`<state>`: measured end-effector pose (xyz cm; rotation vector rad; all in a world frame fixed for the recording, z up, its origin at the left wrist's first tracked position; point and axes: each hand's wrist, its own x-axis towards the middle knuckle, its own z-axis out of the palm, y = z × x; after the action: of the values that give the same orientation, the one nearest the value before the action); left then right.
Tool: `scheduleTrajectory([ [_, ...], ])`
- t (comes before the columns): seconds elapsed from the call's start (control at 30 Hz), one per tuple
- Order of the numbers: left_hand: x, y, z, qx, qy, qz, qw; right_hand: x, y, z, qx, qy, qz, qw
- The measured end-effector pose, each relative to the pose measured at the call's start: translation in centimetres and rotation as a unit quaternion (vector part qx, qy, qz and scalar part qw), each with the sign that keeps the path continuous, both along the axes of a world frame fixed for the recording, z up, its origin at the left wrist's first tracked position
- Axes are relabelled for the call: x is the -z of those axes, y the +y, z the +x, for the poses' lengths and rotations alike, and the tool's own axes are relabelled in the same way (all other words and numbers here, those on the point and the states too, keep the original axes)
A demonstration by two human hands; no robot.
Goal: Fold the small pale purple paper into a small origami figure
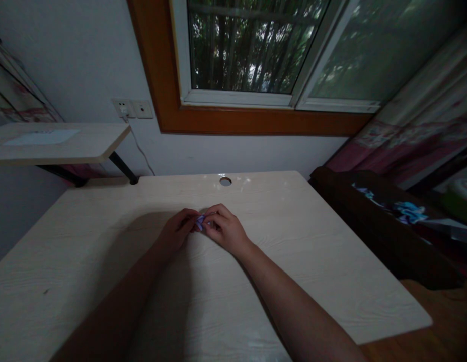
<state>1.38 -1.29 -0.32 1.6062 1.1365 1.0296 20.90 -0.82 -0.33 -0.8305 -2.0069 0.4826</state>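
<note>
Both my hands meet near the middle of a pale wooden desk (312, 241). My left hand (175, 230) and my right hand (226, 229) have their fingers curled and pinched together on a small light purple piece (200, 220), which looks like folded paper. Most of the piece is hidden between the fingertips. Both forearms rest low over the desk top.
A round cable hole (225, 181) sits at the desk's far edge. A raised side shelf (60, 143) stands at the left, below wall sockets (132, 108). A window (256, 50) is ahead, and a dark wooden piece of furniture (384, 226) with curtains lies to the right.
</note>
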Motion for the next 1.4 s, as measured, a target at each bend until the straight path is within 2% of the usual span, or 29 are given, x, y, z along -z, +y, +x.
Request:
scheduleTrajectory([
  [0.3, 0.20, 0.04, -0.21, 0.009, -0.006, 0.015, 1.000, 0.47, 0.12, -0.02, 0.006, 0.007, 0.011, 1.000],
  [0.57, 0.14, 0.05, -0.20, 0.015, -0.009, 0.033, 0.999, 0.14, -0.01, 0.00, 0.004, 0.008, 0.011, 1.000],
  [0.73, 0.14, 0.10, -0.40, 0.028, 0.034, 0.069, 0.997, 0.12, -0.06, 0.00, 0.005, 0.007, 0.005, 1.000],
  [0.93, 0.45, 0.11, -0.45, 0.027, 0.045, 0.085, 0.995, 0.25, -0.08, -0.08, 0.003, 0.010, -0.001, 1.000],
  [1.1, 0.36, 0.05, -0.47, 0.006, 0.028, 0.073, 0.997, 0.02, -0.13, -0.09, 0.003, 0.045, -0.020, 0.999],
  [1.3, -0.13, -0.08, -0.34, -0.017, -0.039, 0.055, 0.998, 0.08, 0.24, -0.11, 0.042, 0.070, -0.034, 0.996],
  [1.4, -0.07, -0.07, -0.38, -0.026, -0.061, 0.051, 0.996, 0.38, 0.38, -0.15, 0.056, 0.073, -0.068, 0.993],
])
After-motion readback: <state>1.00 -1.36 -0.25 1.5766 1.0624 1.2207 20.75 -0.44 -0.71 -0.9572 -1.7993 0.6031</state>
